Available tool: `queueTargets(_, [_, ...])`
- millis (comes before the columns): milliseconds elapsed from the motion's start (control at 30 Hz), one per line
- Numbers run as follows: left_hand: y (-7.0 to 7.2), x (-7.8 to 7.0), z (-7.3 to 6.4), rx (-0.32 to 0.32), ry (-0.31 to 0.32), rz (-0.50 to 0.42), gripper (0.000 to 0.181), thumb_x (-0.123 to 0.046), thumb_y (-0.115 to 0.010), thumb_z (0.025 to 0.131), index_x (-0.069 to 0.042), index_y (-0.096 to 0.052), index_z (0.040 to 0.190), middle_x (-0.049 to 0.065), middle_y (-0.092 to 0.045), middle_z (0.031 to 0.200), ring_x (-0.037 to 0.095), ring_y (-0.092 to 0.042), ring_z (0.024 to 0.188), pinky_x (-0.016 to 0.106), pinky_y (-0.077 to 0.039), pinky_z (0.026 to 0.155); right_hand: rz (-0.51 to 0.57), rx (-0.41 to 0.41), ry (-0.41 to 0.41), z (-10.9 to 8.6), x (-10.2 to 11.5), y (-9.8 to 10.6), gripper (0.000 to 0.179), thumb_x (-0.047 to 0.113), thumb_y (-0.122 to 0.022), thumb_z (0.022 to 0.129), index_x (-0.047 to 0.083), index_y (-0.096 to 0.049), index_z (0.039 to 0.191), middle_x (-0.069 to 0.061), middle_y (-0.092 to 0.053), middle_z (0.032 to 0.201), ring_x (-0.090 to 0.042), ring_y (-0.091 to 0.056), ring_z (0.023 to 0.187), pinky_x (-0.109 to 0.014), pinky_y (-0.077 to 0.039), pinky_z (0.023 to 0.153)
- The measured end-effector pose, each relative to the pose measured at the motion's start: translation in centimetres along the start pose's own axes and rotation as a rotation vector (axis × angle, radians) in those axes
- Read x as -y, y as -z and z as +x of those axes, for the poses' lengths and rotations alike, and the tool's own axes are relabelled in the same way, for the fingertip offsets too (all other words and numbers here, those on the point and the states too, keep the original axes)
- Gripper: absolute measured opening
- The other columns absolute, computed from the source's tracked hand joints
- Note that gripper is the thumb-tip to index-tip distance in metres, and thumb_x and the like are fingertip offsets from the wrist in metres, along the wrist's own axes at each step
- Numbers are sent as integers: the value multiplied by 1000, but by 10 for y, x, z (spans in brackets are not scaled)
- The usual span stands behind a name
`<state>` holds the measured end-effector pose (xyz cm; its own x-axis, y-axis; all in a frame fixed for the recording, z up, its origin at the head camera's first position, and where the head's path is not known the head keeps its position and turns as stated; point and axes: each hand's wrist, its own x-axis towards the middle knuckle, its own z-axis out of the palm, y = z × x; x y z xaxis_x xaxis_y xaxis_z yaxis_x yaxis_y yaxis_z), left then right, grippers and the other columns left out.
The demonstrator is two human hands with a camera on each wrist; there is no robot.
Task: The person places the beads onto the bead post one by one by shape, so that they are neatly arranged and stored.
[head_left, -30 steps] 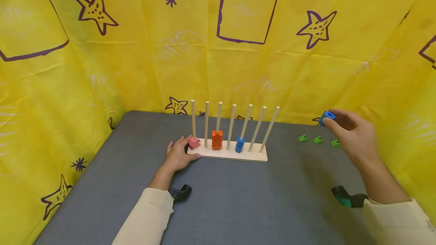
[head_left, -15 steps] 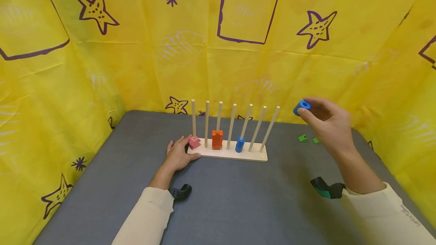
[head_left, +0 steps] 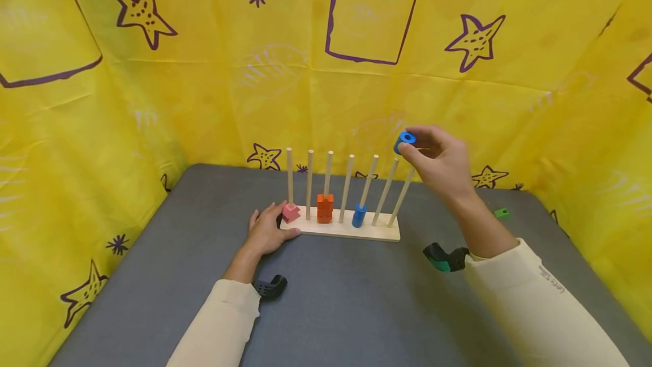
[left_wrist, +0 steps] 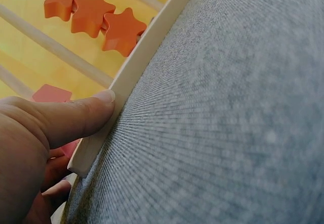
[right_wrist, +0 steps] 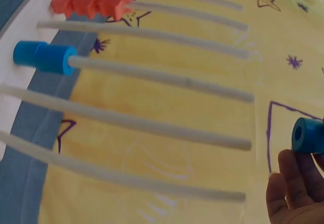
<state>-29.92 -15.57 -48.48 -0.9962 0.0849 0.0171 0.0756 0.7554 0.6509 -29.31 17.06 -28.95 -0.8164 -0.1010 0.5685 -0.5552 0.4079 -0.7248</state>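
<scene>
My left hand [head_left: 267, 231] grips the left end of a wooden peg stand [head_left: 377, 233], its thumb along the front edge. High over the stand's right side, my right hand [head_left: 445, 166] pinches a blue cylinder bead [head_left: 401, 143], whose hole shows on top. In the right wrist view this bead [right_wrist: 308, 136] is apart from the peg tips. Orange star beads [head_left: 325, 208] are stacked on one peg, and blue cylinders [head_left: 359, 216] sit on another. A pink bead [head_left: 291, 213] lies at the base of the leftmost peg, beside my left fingers.
A small green block [head_left: 501, 213] lies on the grey table [head_left: 336, 299] to the right, beyond my right forearm. A yellow patterned cloth [head_left: 229, 106] hangs behind and at the sides. Several upright pegs rise bare from the stand.
My right hand has carried the blue cylinder bead leftward and upward, from above the green blocks to over the right-hand pegs. My left hand keeps its place on the stand.
</scene>
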Motion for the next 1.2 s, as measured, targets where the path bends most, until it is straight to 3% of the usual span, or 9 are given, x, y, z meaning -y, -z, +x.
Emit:
queueTargets(367, [-1, -1, 2, -1, -2, 3, 83, -30, -80, 80, -1, -39, 146, 21, -41, 146, 35, -24, 141, 52, 5, 111, -19, 20, 0, 6, -9, -26, 27, 13, -70, 89, -2, -68, 111, -10, -67, 99, -19, -61, 92, -38, -48, 89])
queueTargets(567, [-1, -2, 3, 2, 2, 6, 83, -31, -80, 80, -2, -39, 147, 21, -40, 146, 34, -23, 141, 52, 4, 111, 23, 68, -63, 6, -13, -34, 30, 13, -70, 89, -2, -67, 115, -12, -66, 100, -19, -61, 92, -33, -50, 86])
queueTargets(867, [0, -4, 4, 1, 11, -2, 83, -30, -80, 81, -2, -38, 147, 21, -40, 146, 34, -22, 141, 51, 5, 111, 186, 88, -166, 4, -22, -44, 34, 14, -70, 89, 0, -64, 119, -12, -66, 100, -21, -60, 87, -25, -51, 72])
queueTargets(1033, [0, -3, 2, 3, 16, 1, 84, -31, -79, 81, -2, -38, 147, 21, -40, 146, 34, -22, 141, 51, 5, 111, 313, 59, -209, 2, -30, -51, 32, 13, -69, 91, -4, -64, 118, -10, -63, 92, -23, -61, 82, -30, -54, 76])
queueTargets(1200, [0, 0, -1, -2, 14, 0, 83, -31, -79, 81, -2, -38, 147, 21, -41, 146, 34, -23, 141, 52, 5, 111, 358, 24, -247, -4, -39, -60, 33, 11, -69, 90, -4, -62, 119, -9, -56, 86, -21, -59, 76, -33, -54, 75])
